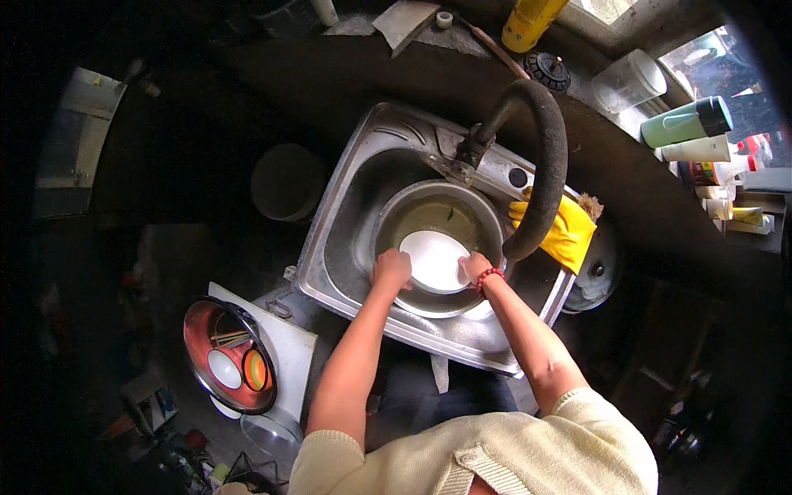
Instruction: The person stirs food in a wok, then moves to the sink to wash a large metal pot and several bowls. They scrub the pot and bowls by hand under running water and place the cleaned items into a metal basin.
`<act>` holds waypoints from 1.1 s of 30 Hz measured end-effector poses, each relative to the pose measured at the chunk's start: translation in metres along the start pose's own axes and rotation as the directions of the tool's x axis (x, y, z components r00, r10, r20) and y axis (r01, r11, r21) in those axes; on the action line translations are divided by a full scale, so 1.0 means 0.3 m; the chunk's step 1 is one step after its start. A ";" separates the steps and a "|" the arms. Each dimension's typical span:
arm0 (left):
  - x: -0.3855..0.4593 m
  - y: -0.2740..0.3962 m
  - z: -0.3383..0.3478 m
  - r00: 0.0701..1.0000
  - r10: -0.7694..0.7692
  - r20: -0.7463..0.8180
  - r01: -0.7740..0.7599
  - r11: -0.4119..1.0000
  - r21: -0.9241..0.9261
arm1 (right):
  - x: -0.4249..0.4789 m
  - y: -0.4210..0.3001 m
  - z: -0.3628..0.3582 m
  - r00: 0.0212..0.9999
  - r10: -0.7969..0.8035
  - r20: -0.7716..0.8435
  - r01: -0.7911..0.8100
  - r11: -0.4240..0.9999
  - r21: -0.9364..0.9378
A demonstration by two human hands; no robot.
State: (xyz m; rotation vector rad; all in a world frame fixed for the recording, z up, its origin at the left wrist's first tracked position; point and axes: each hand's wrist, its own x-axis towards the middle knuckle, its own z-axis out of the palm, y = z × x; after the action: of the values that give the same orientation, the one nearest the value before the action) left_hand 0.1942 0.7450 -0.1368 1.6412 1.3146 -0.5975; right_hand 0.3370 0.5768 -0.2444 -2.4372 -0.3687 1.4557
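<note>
A white bowl or dish (435, 260) is held between my two hands, over a round metal basin (385, 218) of cloudy water. My left hand (392, 270) grips its left edge, and my right hand (475, 268), with a red bead bracelet at the wrist, grips the right edge. Both hands' fingertips are partly hidden. A small green leaf piece (450, 214) floats in the water. The basin stands in a stainless steel sink (349, 204), and a dark, thick, curved faucet hose (552, 148) arches over the sink's right side.
Yellow rubber gloves (566, 232) lie over the sink's right rim, beside a glass pot lid (597, 278). At lower left, a large bowl (198, 346) holds smaller bowls and chopsticks. A green bottle (680, 122), a clear plastic container (628, 81) and other bottles line the ledge at upper right.
</note>
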 end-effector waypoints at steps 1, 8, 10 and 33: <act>0.064 -0.049 0.040 0.999 0.042 -0.010 -0.040 0.993 0.115 | 0.045 0.012 0.026 1.000 0.005 -0.001 -0.005 0.999 -0.035; 0.340 -0.146 0.251 0.956 -0.035 -0.292 -0.012 0.988 -0.155 | 0.237 0.074 0.097 0.968 0.052 -0.245 -0.049 0.999 0.018; 0.372 -0.209 0.299 0.928 -0.102 -0.358 -0.077 0.889 -0.452 | 0.198 0.002 0.082 0.960 0.085 -0.266 -0.060 0.993 0.101; 0.225 -0.065 0.473 0.832 -0.461 -0.309 -0.207 0.259 -0.943 | 0.063 -0.068 0.324 0.952 0.126 -0.277 -0.069 0.976 0.206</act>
State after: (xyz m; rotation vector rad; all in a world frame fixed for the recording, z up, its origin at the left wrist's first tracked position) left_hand 0.2209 0.6545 -0.2639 0.5627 1.7040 0.6714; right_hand 0.2583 0.6127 -0.2965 -2.4863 -0.0397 1.0870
